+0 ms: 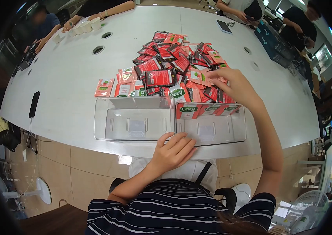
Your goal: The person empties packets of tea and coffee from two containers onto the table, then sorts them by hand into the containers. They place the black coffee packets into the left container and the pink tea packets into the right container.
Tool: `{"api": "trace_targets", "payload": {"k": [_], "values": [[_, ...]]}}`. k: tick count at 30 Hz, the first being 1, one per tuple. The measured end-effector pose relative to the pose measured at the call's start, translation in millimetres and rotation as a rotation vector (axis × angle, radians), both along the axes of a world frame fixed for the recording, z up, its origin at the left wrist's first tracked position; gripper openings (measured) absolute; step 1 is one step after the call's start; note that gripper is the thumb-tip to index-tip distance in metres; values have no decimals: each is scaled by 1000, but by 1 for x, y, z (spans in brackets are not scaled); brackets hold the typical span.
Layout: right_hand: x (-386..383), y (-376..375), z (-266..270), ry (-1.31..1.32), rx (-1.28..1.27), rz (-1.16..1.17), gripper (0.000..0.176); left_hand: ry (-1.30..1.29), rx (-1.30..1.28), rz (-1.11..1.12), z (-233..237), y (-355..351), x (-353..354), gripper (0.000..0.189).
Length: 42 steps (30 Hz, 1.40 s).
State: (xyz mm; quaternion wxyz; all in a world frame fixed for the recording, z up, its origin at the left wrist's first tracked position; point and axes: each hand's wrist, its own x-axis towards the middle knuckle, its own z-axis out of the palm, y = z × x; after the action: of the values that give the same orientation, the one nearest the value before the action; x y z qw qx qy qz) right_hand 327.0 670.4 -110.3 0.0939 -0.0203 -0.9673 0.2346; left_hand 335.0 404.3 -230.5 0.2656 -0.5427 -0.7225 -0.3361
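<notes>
A heap of red-and-black sachets (160, 78) mixed with pink ones lies on the table behind two clear plastic bins. My right hand (232, 86) reaches over the heap's right side, finger and thumb closed at the edge of a pink sachet (198, 77). In the right bin (221, 135), several pink "Cozy" sachets (188, 110) stand in a row along the far wall. No sachets show inside the left bin (119, 135). At the bins' near edge, where they meet, my left hand (174, 152) rests with its fingers stretched out, holding nothing.
On the white table (64, 98) lie a black phone (35, 104) with a cable at left and another phone (224, 26) at the back. Paper cups (85, 26) stand at back left. A dark box (273, 45) sits at the right edge. Several people are around the far side.
</notes>
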Motion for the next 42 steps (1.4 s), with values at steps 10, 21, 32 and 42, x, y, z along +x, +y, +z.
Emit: {"api": "trace_targets", "payload": {"k": [10, 21, 32, 42], "values": [[-140, -25, -60, -172, 434, -36, 32, -6, 16, -16, -3, -1, -1, 22], [-163, -26, -76, 26, 541, -138, 35, -21, 27, -18, -4, -1, -1, 24], [-186, -20, -79, -138, 541, -43, 32, -25, 35, -31, -5, -2, -1, 24], [-132, -81, -22, -104, 539, -4, 32, -35, 58, -63, -6, -2, -2, 26]]}}
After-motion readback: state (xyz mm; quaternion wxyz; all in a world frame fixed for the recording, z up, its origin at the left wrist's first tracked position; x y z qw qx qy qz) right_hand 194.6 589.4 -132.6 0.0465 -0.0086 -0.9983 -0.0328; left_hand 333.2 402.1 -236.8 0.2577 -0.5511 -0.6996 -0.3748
